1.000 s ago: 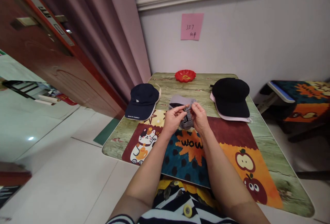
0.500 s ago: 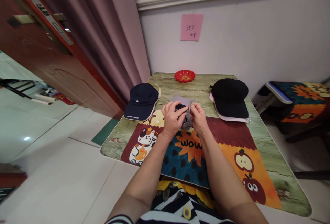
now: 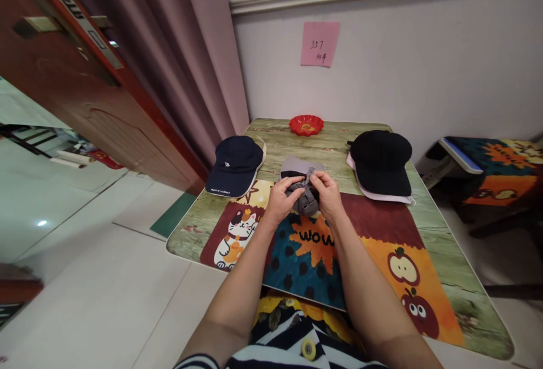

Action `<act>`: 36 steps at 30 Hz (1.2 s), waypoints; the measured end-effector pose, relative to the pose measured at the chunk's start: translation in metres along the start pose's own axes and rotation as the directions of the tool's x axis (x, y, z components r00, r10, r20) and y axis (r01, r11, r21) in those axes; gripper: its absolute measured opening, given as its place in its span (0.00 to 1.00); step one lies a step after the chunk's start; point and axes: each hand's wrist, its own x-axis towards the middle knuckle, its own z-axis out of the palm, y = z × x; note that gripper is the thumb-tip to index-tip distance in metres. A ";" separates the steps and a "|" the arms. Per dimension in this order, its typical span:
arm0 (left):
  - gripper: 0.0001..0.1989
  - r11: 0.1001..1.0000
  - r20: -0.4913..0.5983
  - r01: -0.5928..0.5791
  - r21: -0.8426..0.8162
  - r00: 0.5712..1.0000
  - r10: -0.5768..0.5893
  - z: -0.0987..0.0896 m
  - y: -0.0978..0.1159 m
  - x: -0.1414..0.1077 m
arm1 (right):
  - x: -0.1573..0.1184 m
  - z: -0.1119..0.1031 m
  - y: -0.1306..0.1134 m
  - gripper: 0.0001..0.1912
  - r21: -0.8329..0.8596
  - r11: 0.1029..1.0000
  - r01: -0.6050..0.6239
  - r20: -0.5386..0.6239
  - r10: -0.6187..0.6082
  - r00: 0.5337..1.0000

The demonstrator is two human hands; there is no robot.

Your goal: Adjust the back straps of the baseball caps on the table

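A grey cap (image 3: 306, 206) lies at the middle of the table, its lighter grey brim pointing away from me and its dark inside partly showing. My left hand (image 3: 283, 198) grips the cap's left side, thumb and fingers pinched on the fabric near the back strap. Between the thumb and fingers of my right hand (image 3: 327, 190) is the strap's upper end, at the cap's right side. The fingers cover parts of the strap and its fastening.
A navy cap (image 3: 236, 164) over a pale one sits at the left; a black cap (image 3: 382, 159) rests on a pale pink one at the right. A red scalloped dish (image 3: 306, 125) stands at the back. A patterned mat (image 3: 382, 219) covers the table's front.
My left fingers have drawn back and lower from across the cap, so more of its strap and grey back shows. My right hand still pinches the strap. The view has shifted slightly.
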 end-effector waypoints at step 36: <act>0.05 0.895 0.093 -0.246 0.371 0.969 0.227 -0.023 0.035 -0.001 | -0.007 -0.002 -0.009 0.12 -0.034 0.999 0.034 0.233 -0.025 0.972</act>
